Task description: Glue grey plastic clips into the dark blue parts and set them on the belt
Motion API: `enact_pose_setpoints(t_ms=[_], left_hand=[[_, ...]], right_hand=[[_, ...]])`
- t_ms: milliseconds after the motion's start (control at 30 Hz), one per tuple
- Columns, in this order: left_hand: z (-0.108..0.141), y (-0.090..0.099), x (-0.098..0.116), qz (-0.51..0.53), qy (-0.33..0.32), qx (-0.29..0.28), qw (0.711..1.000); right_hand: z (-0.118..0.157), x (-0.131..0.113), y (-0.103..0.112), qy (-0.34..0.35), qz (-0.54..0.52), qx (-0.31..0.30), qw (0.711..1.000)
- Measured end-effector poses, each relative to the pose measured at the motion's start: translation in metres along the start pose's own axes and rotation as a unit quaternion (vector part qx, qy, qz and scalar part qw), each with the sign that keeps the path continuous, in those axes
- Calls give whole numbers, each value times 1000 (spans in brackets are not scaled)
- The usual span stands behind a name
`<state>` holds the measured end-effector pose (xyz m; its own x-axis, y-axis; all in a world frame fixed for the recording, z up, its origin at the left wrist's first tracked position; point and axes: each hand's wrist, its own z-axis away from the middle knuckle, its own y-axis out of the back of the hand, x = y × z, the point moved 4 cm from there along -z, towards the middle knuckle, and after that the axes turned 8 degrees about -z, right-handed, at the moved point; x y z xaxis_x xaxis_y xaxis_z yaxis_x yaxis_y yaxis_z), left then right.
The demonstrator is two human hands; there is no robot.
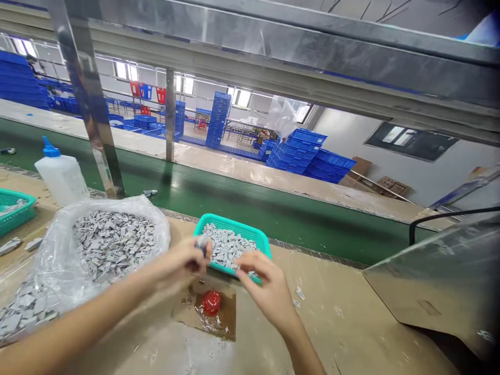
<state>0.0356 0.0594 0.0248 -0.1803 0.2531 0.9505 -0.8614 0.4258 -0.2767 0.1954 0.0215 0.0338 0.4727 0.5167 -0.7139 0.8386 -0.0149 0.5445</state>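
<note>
Handwork at a bench, seen from the worker's head: the left hand (195, 254), blurred, has its fingers closed round a small grey piece (202, 241) with a dark lower part, held up at the near left side of a green basket (265, 245); the right hand (269, 284) curves over the basket's near edge, thumb and forefinger close together, though whether they pinch anything cannot be told; the step in hand appears to be the handling of one piece beside the loose pale parts (226, 245) in the basket; the next move probably calls for a light fingertip grip and careful alignment of small pieces; below the hands, a red lump (211, 302) sits on a wet-looking brown sheet (230, 325); the tan tabletop (324, 323) also bears, at left, a clear plastic bag (58, 255) full of grey parts (113, 239), a white bottle (64, 179) with a blue nozzle, and a second basket (19, 221); beyond runs a green belt (304, 224), crossed by metal posts (86, 99); behind stand blue crates (292, 151) and bright windows (242, 97).
</note>
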Motion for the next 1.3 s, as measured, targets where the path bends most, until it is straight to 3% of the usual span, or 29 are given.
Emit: enact_pose_setpoints(t_ms=[67, 167, 333, 400, 467, 600, 667, 767, 900, 1033, 1133, 1300], left_hand=[[35, -19, -25, 90, 61, -54, 993], [61, -37, -46, 159, 95, -91, 978], [66, -36, -61, 183, 82, -48, 978], [68, -28, -64, 117, 73, -30, 990], [70, -17, -60, -26, 26, -11, 999], [77, -4, -45, -306, -86, 29, 948], [82, -6, -42, -358, -106, 28, 927], [87, -12, -43, -373, -107, 8, 922], [83, -8, -48, -272, -74, 8, 959], [70, 16, -52, -74, -8, 81, 994], [64, 25, -53, 54, 23, 102, 993], [63, 23, -54, 162, 43, 77, 983]], right_hand=[[17, -20, -8, 19, -107, 38, 993], [33, -32, -22, 3, -185, 51, 981], [41, -35, -36, -35, -228, -1, 973], [45, -39, -40, -40, -238, -38, 970], [49, -44, -41, -36, -233, -56, 970], [58, -53, -41, 25, -121, -51, 991], [63, -58, -42, 71, -60, -44, 995], [69, -58, -44, 86, -30, -66, 994], [67, -44, -41, 44, -8, -63, 997], [47, -15, -34, -33, 35, -10, 999], [32, 1, -36, -72, 34, -44, 996], [19, 5, -38, -58, 24, -84, 995]])
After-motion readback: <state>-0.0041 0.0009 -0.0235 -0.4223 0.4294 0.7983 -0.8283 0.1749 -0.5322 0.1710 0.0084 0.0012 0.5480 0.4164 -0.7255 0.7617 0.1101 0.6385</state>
